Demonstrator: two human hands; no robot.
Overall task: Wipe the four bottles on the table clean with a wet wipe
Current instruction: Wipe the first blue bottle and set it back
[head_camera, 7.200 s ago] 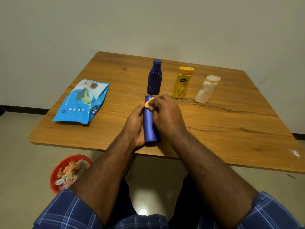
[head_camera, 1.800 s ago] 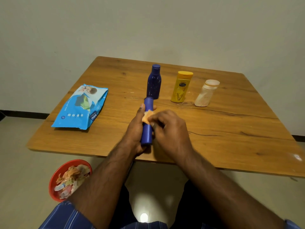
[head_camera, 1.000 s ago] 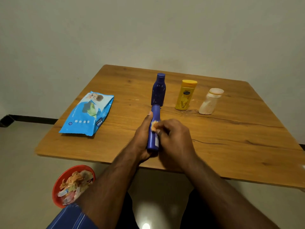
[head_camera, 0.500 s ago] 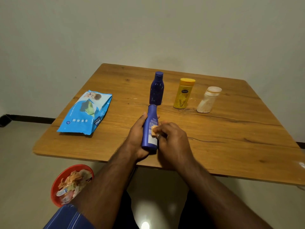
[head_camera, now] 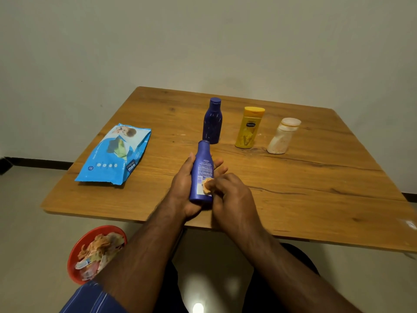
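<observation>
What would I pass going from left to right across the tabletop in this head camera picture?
Wipes packet → blue bottle held in the left hand, with the right hand rubbing a wipe on it → yellow bottle → white bottle.

Table (head_camera: 316, 181) matt wood, grain visible; blue bottle (head_camera: 201, 175) smooth plastic, slight sheen; wipes pack (head_camera: 114, 158) glossy film.

Plain pale wall (head_camera: 203, 37), dark skirting (head_camera: 33, 162), glossy light floor (head_camera: 27, 245), square wooden table (head_camera: 316, 199)
</observation>
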